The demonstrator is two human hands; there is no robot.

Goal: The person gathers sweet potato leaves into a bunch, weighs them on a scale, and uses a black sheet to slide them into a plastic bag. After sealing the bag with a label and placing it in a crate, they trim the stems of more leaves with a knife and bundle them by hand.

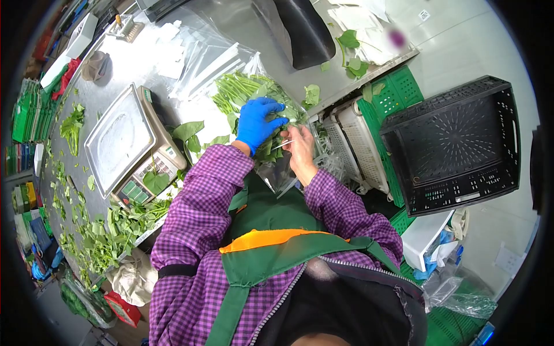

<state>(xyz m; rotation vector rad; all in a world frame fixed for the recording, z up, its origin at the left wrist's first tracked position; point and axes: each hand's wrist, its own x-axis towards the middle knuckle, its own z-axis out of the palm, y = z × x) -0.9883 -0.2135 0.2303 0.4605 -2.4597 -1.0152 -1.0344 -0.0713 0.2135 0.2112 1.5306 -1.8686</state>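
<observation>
A clear plastic bag (270, 176) lies at the table's front edge with a bunch of leafy greens (239, 87) inside, green stems toward the far side and leaves toward me. My left hand (258, 122), in a blue glove, lies over the bunch with its fingers curled onto the bag. Beside it, my bare right hand (301, 151) has its fingers closed at the bag's right side. A thin white strip (281, 145) sticks out from those right fingers toward the left hand. Loose leaves (189, 131) lie left of the bag.
A scale (151, 147) stands left on the metal table, with scattered greens (109, 236) around it. More clear bags (202, 55) lie behind the bunch. At right are a black crate (456, 144), a pale basket (363, 147) and green crates (398, 92).
</observation>
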